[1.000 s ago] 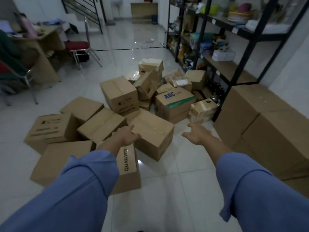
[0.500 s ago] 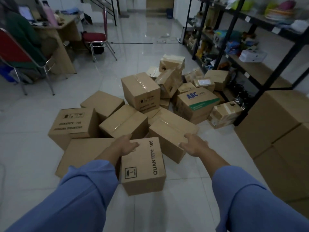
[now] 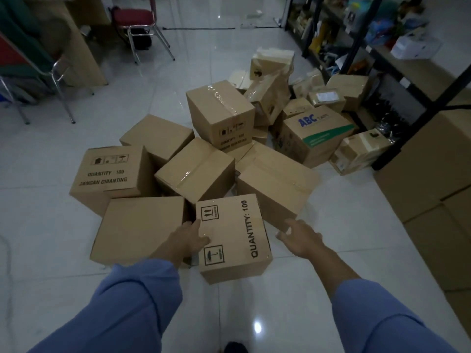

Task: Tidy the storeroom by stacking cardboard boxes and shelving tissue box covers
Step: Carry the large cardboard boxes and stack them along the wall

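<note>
Since prev frame: both hands dropped nearer, pile looms bigger. Left hand (image 3: 190, 238) now flat on left top edge of nearest brown cardboard box w/ "QUANTITY: 100" print (image 3: 233, 235), fingers spread, not gripping. Right hand (image 3: 299, 236) open, empty, just off box's right side, not touching. Box on white tiled floor (image 3: 293, 296), directly ahead btwn hands, long axis running away from me. Taped, corners square, looks undamaged. Left nearer; right must close in.
</note>
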